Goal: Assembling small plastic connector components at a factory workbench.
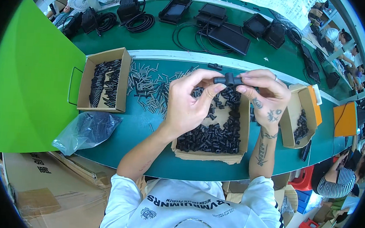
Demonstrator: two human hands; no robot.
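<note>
Above the middle of the bench, my left hand (191,100) and my right hand (268,93) are raised close together. Between them is a black T-shaped plastic fitting (229,80), pinched at its left end by my left thumb and finger and at its right end by my right ones. Beneath my hands sits a shallow cardboard box (210,157) with many small black plastic parts (208,138) in it. Loose metal pins (146,83) lie scattered on the bench to its left, partly hidden by my left hand. Another black piece (214,66) rests just beyond my fingers.
At left stand a cardboard box of dark pins (125,75), a clear plastic bag (87,129) and a bright green panel (30,75). A box with fewer black parts (287,135) is at right. Black housings (175,10) and coiled cables (140,23) fill the raised shelf behind.
</note>
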